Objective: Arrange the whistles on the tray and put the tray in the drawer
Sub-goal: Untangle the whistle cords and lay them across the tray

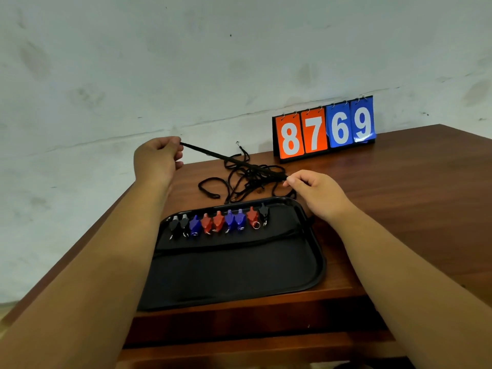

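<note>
While nine plastic whistles (pixel 218 222) sit in a row along the far edge of the glossy black rounded tray (pixel 318 265), the left hand (pixel 157 158) and right hand (pixel 316 193) each pinch an end of a taut black braided lanyard (pixel 229 159). Tangled cords (pixel 239 182) lie at twelve o'clock from the tray on the wooden table (pixel 399 195); a flip scoreboard (pixel 323 129) stands at one o'clock.
</note>
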Demonstrator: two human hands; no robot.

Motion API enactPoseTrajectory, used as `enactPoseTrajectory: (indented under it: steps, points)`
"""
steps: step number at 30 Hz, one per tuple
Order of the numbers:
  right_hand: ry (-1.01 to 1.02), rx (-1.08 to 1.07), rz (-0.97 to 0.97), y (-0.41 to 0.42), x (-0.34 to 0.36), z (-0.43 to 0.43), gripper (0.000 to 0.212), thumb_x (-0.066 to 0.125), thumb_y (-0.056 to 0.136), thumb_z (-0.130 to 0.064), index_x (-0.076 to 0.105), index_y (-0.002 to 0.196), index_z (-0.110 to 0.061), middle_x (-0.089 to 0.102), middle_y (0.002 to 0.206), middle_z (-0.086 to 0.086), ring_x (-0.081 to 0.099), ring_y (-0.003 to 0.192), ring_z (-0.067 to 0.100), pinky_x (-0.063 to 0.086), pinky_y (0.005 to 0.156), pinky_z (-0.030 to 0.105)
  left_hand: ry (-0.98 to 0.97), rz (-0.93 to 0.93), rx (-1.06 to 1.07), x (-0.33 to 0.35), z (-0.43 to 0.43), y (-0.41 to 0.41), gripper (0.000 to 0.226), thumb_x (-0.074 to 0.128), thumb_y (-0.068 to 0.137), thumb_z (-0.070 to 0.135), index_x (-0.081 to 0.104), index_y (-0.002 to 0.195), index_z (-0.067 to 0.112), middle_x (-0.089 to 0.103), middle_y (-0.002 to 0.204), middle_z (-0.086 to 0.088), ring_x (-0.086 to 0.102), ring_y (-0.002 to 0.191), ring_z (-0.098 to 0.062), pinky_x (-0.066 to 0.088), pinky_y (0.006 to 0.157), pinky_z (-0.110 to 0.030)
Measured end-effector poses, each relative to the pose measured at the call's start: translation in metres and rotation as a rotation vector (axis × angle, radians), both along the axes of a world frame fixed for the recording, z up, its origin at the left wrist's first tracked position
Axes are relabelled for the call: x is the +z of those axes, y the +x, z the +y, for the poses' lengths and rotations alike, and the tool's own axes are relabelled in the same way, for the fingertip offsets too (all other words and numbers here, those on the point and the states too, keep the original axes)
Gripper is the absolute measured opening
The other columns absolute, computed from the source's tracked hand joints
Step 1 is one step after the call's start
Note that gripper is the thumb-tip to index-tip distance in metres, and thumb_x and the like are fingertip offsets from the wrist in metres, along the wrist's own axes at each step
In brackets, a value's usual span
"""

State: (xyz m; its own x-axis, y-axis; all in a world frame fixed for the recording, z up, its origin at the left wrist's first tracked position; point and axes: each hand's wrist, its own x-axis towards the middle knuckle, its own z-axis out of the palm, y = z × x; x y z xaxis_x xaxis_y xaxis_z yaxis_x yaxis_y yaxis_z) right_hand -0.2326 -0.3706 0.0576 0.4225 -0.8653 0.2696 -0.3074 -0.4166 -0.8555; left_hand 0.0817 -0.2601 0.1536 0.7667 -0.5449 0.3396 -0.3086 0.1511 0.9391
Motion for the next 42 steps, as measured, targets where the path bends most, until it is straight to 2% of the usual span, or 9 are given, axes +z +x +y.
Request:
enactPoseTrajectory:
  steps: [6,9,13,19,23,25,29,36,42]
  points:
    - [0.051,-0.028,-0.029,-0.001,0.001,0.002,0.024,0.056,0.112,-0.038,0.08,0.112,-0.035,0.076,0.109,-0.014,0.066,0.104,0.003,0.044,0.078,0.02,-0.024,0.188,-0.13,-0.015,0.026,0.019,0.017,0.074,0.104,0.018,0.077,0.117,0.006,0.074,0.094,-0.004,0.065,0.075,-0.011,0.064,0.08,-0.033]
    - [0.031,-0.07,-0.036,-0.001,0.001,0.003,0.024,0.055,0.113,-0.034,0.078,0.119,-0.029,0.074,0.113,-0.013,0.064,0.106,0.003,0.043,0.079,0.019,0.024,0.117,-0.148,-0.023,0.041,0.029,0.019,0.072,0.105,0.016,0.074,0.121,0.005,0.077,0.097,-0.007,0.069,0.079,-0.01,0.064,0.075,-0.028]
    - [0.04,-0.126,-0.045,0.002,0.004,0.01,0.024,0.055,0.113,-0.032,0.076,0.123,-0.028,0.072,0.115,-0.012,0.062,0.106,0.004,0.044,0.086,0.025,0.171,-0.051,-0.189,-0.026,0.067,0.043,0.011,0.071,0.105,0.014,0.076,0.113,0.008,0.082,0.106,-0.013,0.074,0.086,-0.013,0.063,0.082,-0.032]
    - [-0.003,-0.139,-0.036,0.0,0.022,0.025,0.018,0.062,0.11,-0.03,0.076,0.121,-0.028,0.07,0.109,-0.017,0.061,0.099,0.0,0.048,0.098,0.032,0.279,-0.16,-0.225,-0.02,0.109,0.059,0.007,0.082,0.097,0.026,0.086,0.101,0.022,0.078,0.086,0.002,0.069,0.08,-0.016,0.059,0.083,-0.033]
    - [-0.035,-0.128,-0.017,-0.005,0.021,0.039,0.024,0.061,0.11,-0.023,0.079,0.125,-0.028,0.073,0.118,-0.013,0.063,0.108,0.004,0.047,0.103,0.031,0.244,-0.14,-0.232,-0.024,0.13,0.064,0.015,0.075,0.101,0.011,0.086,0.105,0.021,0.08,0.109,-0.014,0.069,0.087,-0.017,0.06,0.084,-0.034]
    - [-0.043,-0.132,-0.01,-0.01,0.019,0.046,0.023,0.064,0.109,-0.023,0.08,0.125,-0.027,0.074,0.121,-0.012,0.064,0.113,0.007,0.046,0.099,0.026,0.265,-0.174,-0.203,-0.03,0.138,0.066,0.015,0.078,0.099,0.013,0.086,0.105,0.024,0.08,0.109,-0.013,0.071,0.088,-0.019,0.061,0.087,-0.036]
    - [-0.012,-0.199,-0.062,-0.019,0.019,0.057,0.014,0.072,0.104,-0.031,0.081,0.114,-0.029,0.076,0.112,-0.015,0.064,0.103,0.002,0.043,0.08,0.016,0.298,-0.22,-0.123,-0.045,0.153,0.066,0.013,0.088,0.09,0.029,0.085,0.102,0.032,0.082,0.105,0.004,0.077,0.101,-0.02,0.063,0.089,-0.039]
    - [0.01,-0.234,-0.078,-0.029,0.011,0.075,0.011,0.068,0.106,-0.035,0.077,0.112,-0.033,0.074,0.103,-0.019,0.063,0.099,-0.001,0.042,0.077,0.016,0.208,-0.133,-0.067,-0.068,0.166,0.059,0.014,0.088,0.09,0.03,0.082,0.102,0.026,0.08,0.103,-0.002,0.07,0.091,-0.011,0.053,0.083,-0.031]
    - [0.011,-0.273,-0.011,-0.031,-0.007,0.084,0.02,0.065,0.108,-0.04,0.076,0.112,-0.024,0.071,0.096,-0.009,0.06,0.085,0.006,0.041,0.068,0.025,0.263,-0.266,-0.025,-0.086,0.168,0.05,0.005,0.08,0.098,0.025,0.079,0.101,0.029,0.077,0.1,0.006,0.07,0.097,-0.012,0.05,0.083,-0.025]
